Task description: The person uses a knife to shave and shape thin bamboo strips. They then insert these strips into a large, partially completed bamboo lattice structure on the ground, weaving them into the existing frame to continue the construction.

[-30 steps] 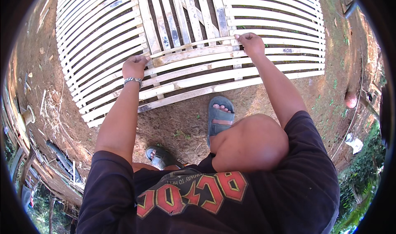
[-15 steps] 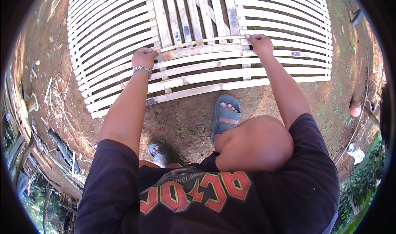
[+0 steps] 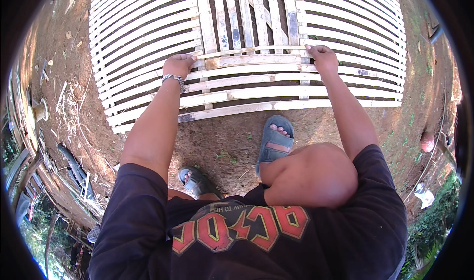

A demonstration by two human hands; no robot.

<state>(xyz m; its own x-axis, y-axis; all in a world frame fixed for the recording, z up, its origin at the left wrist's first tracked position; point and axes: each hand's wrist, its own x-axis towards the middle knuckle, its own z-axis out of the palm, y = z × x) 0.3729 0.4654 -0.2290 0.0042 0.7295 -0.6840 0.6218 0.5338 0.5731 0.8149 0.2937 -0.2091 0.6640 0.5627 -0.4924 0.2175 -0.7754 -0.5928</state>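
The bamboo slat (image 3: pixel 249 61) has been drawn nearer across the woven mat (image 3: pixel 345 23), gripped by left hand (image 3: pixel 177 65) and right hand (image 3: pixel 322 58), weaving evidently continuing

Bamboo slat panel (image 3: pixel 247 58) cut off at top edge; left sandal (image 3: pixel 197 181) half hidden by shirt (image 3: pixel 256 240).

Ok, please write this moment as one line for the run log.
left hand: gripping slat end | right hand: pinching slat | bamboo mat: flat on dirt ground | sandal: near mat edge
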